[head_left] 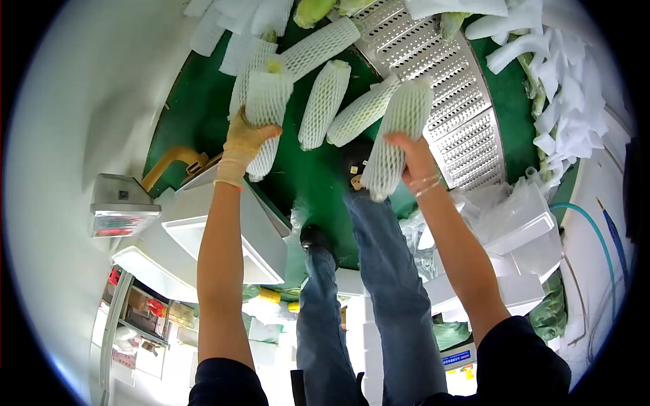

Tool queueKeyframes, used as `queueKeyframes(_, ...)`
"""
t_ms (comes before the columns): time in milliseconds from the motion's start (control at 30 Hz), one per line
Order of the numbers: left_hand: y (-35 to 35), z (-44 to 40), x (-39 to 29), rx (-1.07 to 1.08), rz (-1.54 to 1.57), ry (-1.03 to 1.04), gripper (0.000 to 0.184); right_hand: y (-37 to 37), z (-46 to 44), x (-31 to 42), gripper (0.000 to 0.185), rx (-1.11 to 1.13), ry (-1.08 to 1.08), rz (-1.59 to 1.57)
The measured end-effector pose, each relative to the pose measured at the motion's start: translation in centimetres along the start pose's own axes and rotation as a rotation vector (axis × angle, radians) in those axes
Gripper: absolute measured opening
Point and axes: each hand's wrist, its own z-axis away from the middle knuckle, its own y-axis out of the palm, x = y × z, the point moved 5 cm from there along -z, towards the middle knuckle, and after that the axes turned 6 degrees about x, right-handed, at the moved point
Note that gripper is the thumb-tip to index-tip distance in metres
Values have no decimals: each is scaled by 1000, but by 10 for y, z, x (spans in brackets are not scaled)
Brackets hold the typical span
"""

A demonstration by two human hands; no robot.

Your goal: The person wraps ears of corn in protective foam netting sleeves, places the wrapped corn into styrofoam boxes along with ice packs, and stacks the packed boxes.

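Note:
My left hand [245,145], in a yellowish glove, is closed around a long pale-green vegetable in a white foam net sleeve [266,101], held upright. Its exact kind is hidden by the net. My right hand [414,159] grips a second netted vegetable [405,108], tilted, with its lower end over my leg. Between my hands, two more netted vegetables [325,105] [362,114] lie on the green floor [291,179]. Another netted vegetable [319,49] lies just beyond my left hand.
A perforated metal grating [447,74] crosses the floor ahead. Loose white foam sleeves [572,101] are heaped along the right. A weighing scale [124,203] and white foam boxes [223,233] stand at left. Clear plastic bags [477,206] and another white box [521,233] are at right.

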Motion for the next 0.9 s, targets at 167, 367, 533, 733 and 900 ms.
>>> queueKeyframes(167,4,-8,-34,-42,-254,-13,90,39,12,-28,60,182,-14,25)
queueKeyframes(367,12,-100,-130,231,-301,171,73,108,-99,-2,45,215,-19,-351)
queueKeyframes(533,38,-127,-108,426,-447,309,44,102,-118,-6,41,311,10,-417)
queueKeyframes(733,38,-12,-106,433,141,82,64,78,-14,10,44,336,-40,-134)
queueKeyframes(900,6,146,-45,268,719,135,73,113,125,-22,64,297,-40,451)
